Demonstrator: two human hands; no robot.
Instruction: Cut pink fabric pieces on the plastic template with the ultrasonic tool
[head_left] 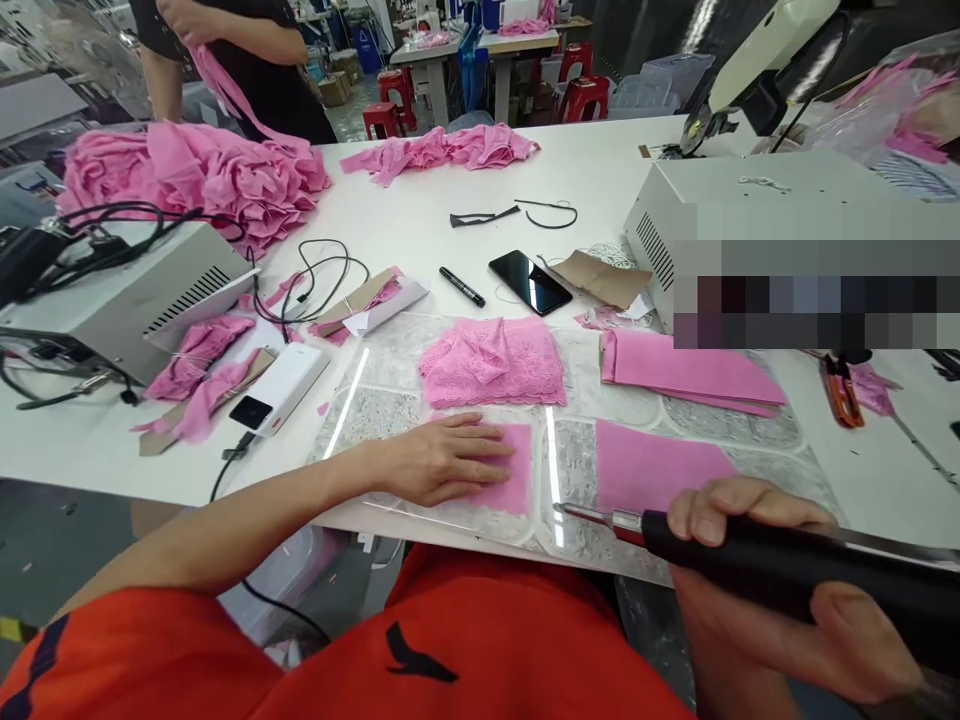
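Observation:
My left hand (442, 462) lies flat, fingers stretched out, on a pink fabric piece (517, 480) on the clear patterned mat. In my right hand (795, 600) is a thick black-handled tool (720, 545) with a thin pointed metal tip, its exact kind unclear. The tip points left and sits just right of the left fabric piece, over the mat (577, 400). A second pink piece (660, 465) lies flat behind the tool. Beyond my left hand rests a stack of pink lace (495, 365). Folded pink strips (686, 370) lie to the right.
Grey control boxes stand at left (150, 290) and right (660, 215). A phone (529, 281), a marker (462, 286), a white power bank (281, 388) and orange-handled snips (841, 390) lie around the mat. Behind the pink fabric heap (202, 180), another person handles a pink strip.

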